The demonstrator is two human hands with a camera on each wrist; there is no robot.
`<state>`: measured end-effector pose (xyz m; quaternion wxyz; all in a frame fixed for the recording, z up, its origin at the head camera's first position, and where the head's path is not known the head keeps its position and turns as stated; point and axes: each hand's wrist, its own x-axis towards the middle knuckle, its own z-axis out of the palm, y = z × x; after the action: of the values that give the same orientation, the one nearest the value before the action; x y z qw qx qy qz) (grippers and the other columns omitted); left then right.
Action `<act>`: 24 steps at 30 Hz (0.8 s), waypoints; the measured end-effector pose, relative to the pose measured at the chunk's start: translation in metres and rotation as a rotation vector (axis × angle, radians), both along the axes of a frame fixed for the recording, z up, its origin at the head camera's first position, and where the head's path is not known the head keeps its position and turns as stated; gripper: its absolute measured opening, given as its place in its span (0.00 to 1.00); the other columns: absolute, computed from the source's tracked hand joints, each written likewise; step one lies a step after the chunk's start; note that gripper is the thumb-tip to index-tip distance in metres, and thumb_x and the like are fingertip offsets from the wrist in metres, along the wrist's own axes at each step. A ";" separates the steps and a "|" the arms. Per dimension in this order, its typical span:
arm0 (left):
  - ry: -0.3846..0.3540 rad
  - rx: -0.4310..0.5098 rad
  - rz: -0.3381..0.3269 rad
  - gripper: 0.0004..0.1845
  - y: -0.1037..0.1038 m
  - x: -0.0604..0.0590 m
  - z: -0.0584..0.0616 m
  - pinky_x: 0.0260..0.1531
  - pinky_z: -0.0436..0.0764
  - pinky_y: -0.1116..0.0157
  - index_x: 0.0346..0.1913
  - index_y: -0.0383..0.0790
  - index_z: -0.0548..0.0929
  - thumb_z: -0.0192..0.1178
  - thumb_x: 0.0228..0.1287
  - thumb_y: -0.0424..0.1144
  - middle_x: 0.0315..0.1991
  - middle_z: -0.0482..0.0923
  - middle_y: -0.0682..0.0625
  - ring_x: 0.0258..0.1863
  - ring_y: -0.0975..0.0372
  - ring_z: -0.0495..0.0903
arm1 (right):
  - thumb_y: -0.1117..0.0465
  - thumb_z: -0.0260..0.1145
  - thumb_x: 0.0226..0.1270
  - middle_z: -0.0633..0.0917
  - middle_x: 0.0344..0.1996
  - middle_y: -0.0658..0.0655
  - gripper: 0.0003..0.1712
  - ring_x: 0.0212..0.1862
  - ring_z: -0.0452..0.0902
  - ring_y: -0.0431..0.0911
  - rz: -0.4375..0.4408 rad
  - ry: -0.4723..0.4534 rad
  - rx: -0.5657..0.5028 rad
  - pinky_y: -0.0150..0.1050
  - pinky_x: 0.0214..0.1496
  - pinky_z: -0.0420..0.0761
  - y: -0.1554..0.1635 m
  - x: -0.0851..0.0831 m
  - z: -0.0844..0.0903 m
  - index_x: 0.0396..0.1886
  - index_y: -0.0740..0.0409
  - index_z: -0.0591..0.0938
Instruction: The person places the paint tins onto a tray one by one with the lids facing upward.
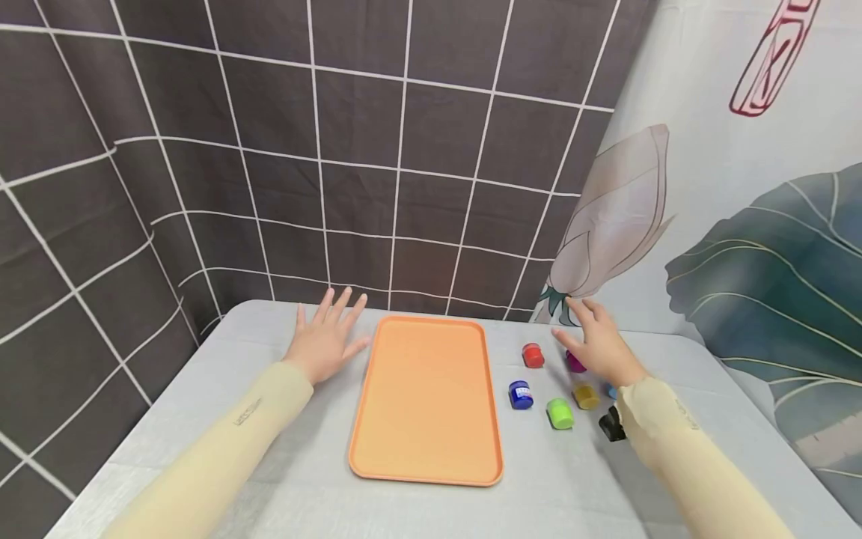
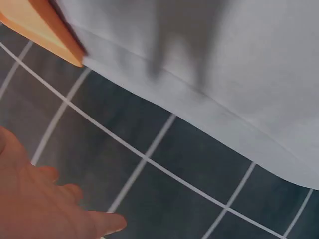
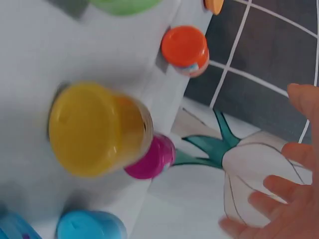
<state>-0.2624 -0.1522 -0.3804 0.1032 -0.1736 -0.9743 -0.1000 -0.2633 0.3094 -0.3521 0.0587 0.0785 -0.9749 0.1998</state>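
Note:
An orange tray (image 1: 427, 400) lies lengthwise on the table, nothing on it. Just left of its upper edge hovers my left hand (image 1: 323, 348), fingers spread and holding nothing. My right hand (image 1: 595, 348) is held over the small paint jars on the right, its fingers apart and nothing gripped. Beneath or near it are a magenta jar (image 1: 575, 362), partly hidden, a yellow jar (image 1: 585, 396) and a black jar (image 1: 611, 425). Closer to the tray stand a red jar (image 1: 533, 355), a blue jar (image 1: 521, 394) and a green jar (image 1: 560, 413). The right wrist view also shows a light blue jar (image 3: 89, 225).
A pale grey cloth covers the table (image 1: 289, 464). Behind it hangs a dark curtain (image 1: 357, 187) with a white grid. To the right is a white cloth (image 1: 714, 172) printed with a flower and leaves.

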 end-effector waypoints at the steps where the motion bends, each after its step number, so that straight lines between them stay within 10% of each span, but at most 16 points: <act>1: 0.012 -0.003 -0.014 0.41 0.001 0.004 0.000 0.68 0.40 0.26 0.82 0.46 0.52 0.53 0.75 0.58 0.82 0.46 0.41 0.80 0.42 0.42 | 0.46 0.62 0.75 0.53 0.74 0.78 0.45 0.73 0.49 0.76 0.008 0.009 -0.018 0.76 0.69 0.54 -0.002 0.000 -0.001 0.79 0.65 0.56; 11: -0.038 -0.010 -0.106 0.41 0.008 0.034 -0.012 0.68 0.45 0.27 0.80 0.38 0.56 0.54 0.75 0.57 0.81 0.50 0.40 0.79 0.41 0.48 | 0.54 0.65 0.73 0.73 0.63 0.77 0.35 0.58 0.76 0.70 0.019 -0.008 -0.126 0.62 0.57 0.80 -0.020 -0.002 -0.010 0.69 0.73 0.68; 24: -0.101 -0.022 -0.181 0.42 0.013 0.052 -0.032 0.68 0.53 0.29 0.78 0.34 0.60 0.53 0.74 0.60 0.79 0.56 0.38 0.77 0.42 0.54 | 0.54 0.68 0.68 0.82 0.50 0.76 0.32 0.45 0.83 0.61 -0.084 -0.196 -0.166 0.55 0.52 0.84 -0.036 -0.012 -0.021 0.59 0.78 0.74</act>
<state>-0.2107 -0.1395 -0.4124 0.0427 -0.2567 -0.9596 -0.1067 -0.2749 0.2730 -0.3729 -0.0223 0.0125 -0.9585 0.2838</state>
